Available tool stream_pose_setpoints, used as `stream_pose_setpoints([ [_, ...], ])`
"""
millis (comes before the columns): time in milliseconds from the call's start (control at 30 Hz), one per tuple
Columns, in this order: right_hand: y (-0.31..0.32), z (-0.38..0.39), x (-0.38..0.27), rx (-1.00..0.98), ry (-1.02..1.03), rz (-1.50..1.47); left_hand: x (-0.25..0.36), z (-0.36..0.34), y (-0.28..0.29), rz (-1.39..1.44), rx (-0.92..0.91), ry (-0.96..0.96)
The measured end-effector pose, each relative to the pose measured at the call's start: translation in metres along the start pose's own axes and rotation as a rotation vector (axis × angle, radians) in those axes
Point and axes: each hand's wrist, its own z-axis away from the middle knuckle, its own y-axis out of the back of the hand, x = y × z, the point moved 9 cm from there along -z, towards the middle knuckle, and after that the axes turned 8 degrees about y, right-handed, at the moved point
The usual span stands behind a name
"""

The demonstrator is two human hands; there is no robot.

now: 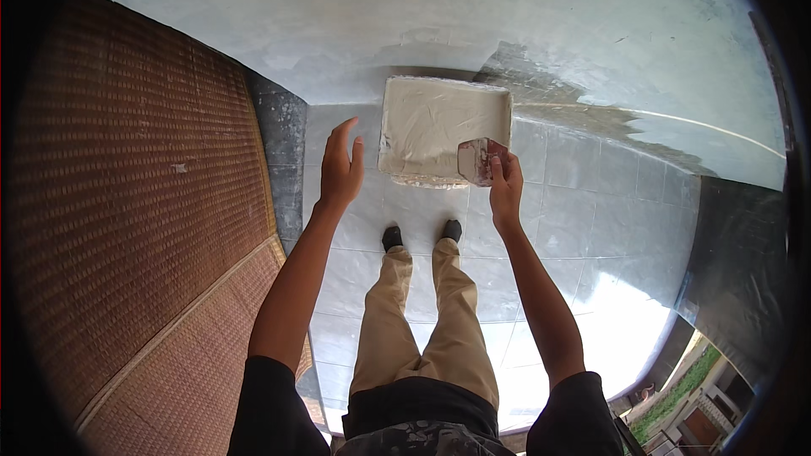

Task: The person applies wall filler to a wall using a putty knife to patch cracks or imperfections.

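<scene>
Right hand grip clamped on scraper over tray lower-right corner, centre of frame, left hand empty, fingers apart; scraper could drop into paste if edge pinch loosens

No lettering, numbers or signs are legible.

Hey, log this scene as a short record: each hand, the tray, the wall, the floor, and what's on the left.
Left hand: open, holding nothing
Right hand: gripping a flat scraper over the tray's near right corner; contact unclear
Tray: rectangular, spread with off-white paste
Wall: pale, with a darker patch to the tray's right
Floor: grey tiles, brightly lit at lower right
Left side: brown woven panel
</scene>
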Motion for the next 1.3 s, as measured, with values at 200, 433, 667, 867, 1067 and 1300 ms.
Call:
stream_pose_setpoints([
  [200,-0.031,0.012,0.047,-0.114,0.112,0.3,-0.073,0.042,-0.052,0.088,-0.039,0.163],
  [433,-0.072,-0.008,0.071,-0.313,0.409,0.693,-0.119,0.072,-0.096,0.198,-0.076,0.254],
  [667,-0.119,-0.007,0.077,-0.462,0.56,0.835,-0.148,0.071,-0.11,0.25,-0.043,0.266],
  [867,-0.141,0.004,0.071,-0.499,0.706,0.893,-0.163,0.059,-0.122,0.272,-0.076,0.298],
  [1067,-0.152,0.012,0.069,-0.514,0.74,0.878,-0.16,0.054,-0.126,0.299,-0.082,0.321],
  [1300,-0.156,0.018,0.07,-0.563,0.739,0.841,-0.164,0.051,-0.128,0.342,-0.106,0.336],
])
